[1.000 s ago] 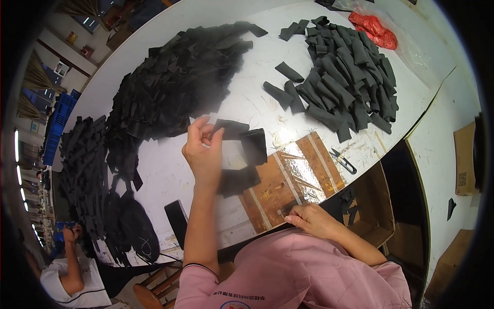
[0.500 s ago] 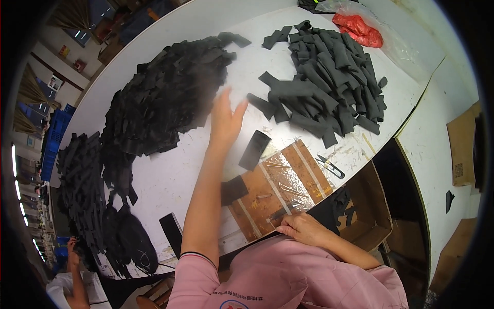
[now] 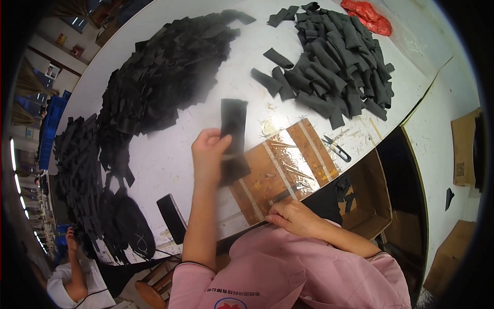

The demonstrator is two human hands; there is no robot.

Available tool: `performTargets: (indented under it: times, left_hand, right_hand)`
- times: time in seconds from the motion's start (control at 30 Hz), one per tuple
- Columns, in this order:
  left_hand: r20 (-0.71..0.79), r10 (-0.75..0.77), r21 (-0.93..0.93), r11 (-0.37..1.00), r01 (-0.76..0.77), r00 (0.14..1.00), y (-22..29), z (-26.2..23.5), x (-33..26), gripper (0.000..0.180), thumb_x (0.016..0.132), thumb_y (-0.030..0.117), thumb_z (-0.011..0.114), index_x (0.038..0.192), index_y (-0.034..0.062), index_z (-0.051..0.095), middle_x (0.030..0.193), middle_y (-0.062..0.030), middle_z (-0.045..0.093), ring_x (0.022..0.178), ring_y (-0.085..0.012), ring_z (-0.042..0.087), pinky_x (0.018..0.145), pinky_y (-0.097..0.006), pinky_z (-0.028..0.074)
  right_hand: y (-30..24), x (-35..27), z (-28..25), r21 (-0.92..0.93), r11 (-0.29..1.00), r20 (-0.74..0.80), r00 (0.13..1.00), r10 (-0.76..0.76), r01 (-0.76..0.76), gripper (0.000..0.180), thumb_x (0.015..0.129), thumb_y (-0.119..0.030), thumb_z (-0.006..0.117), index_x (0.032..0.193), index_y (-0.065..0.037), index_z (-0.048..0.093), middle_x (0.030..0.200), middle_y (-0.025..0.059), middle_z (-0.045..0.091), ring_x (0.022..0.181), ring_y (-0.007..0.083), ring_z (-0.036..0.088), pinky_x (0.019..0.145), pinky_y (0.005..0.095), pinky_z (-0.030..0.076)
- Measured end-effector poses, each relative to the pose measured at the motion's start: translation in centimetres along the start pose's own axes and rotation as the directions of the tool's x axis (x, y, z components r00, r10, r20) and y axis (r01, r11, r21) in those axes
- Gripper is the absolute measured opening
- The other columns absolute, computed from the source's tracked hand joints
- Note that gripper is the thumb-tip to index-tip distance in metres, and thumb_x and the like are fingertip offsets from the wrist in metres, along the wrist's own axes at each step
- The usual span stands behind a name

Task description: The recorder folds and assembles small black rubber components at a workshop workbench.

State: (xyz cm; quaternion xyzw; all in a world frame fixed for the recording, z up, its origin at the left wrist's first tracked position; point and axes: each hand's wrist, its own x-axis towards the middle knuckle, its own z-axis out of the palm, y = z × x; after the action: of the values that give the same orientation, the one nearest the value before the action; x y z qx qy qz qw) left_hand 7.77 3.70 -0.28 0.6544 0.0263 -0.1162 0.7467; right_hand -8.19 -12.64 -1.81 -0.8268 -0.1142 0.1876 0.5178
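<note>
My left hand (image 3: pixel 208 154) pinches one black fabric strip (image 3: pixel 233 140) between thumb and fingers, lifted just over the white table (image 3: pixel 170 154) near the middle of the frame. The strip's long axis runs roughly from 12 o'clock to 6 o'clock, its upper end pointing away from me and tipped slightly toward 1 o'clock; its lower end hangs over the near left corner of the brown taped board (image 3: pixel 280 170). My right hand (image 3: pixel 293 216) rests at the table's near edge at 5 o'clock from the strip, fingers curled loosely; I cannot tell whether it holds anything. The two hands are well apart.

Three heaps of black pieces lie on the table: a large flat pile (image 3: pixel 164 77) at 11 o'clock from the strip, a heap of rolled pieces (image 3: pixel 334 62) at 1 o'clock, and a long pile (image 3: pixel 82 170) at 9 o'clock along the far left edge. One pair of small snips (image 3: pixel 335 148) lies at 3 o'clock beside the board. One red bag (image 3: pixel 368 15) sits beyond the rolled heap. One dark flat block (image 3: pixel 172 219) rests at 7 o'clock. Another person's hand (image 3: pixel 71 238) shows at the lower left.
</note>
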Motion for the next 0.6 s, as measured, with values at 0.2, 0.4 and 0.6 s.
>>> performTargets:
  times: [0.2, 0.4, 0.6]
  left_hand:
    - [0.065, -0.122, -0.390, 0.911, 0.138, 0.990, -1.4, -0.8, -8.8, 0.040, 0.071, -0.008, 0.054, 0.108, -0.0014, 0.040, 0.094, -0.0109, 0.055, 0.087, -0.0154, 0.054, 0.078, -0.025, 0.043]
    - [0.154, -0.131, -0.155, 0.976, 0.155, 0.979, -3.7, -1.4, -12.1, 0.046, 0.069, -0.010, 0.056, 0.111, 0.0003, 0.040, 0.091, -0.0102, 0.058, 0.086, -0.0136, 0.055, 0.076, -0.024, 0.044]
    - [0.273, -0.110, -0.683, 0.678, 0.273, 0.956, -2.4, -0.8, -13.1, 0.045, 0.078, 0.019, 0.058, 0.112, -0.0041, 0.040, 0.101, -0.0187, 0.054, 0.088, -0.0249, 0.055, 0.081, -0.037, 0.042]
  right_hand:
    - [-3.0, 1.3, 0.7, 0.376, 0.926, -0.167, 0.980, 0.105, -0.035, 0.027, 0.078, -0.023, 0.060, 0.086, 0.002, 0.054, 0.069, 0.0133, 0.055, 0.063, 0.0252, 0.055, 0.058, 0.0335, 0.044]
    - [-3.7, 2.7, 1.0, 0.618, 0.785, -0.243, 0.960, 0.140, 0.042, 0.025, 0.078, -0.016, 0.062, 0.096, 0.001, 0.055, 0.075, 0.0019, 0.057, 0.066, 0.0082, 0.052, 0.058, 0.0215, 0.043]
    - [-2.6, 2.6, 0.4, 0.994, 0.111, -0.055, 0.892, 0.448, 0.006, 0.016, 0.079, -0.009, 0.059, 0.094, -0.004, 0.056, 0.084, 0.0037, 0.059, 0.074, 0.0135, 0.058, 0.065, 0.0278, 0.051]
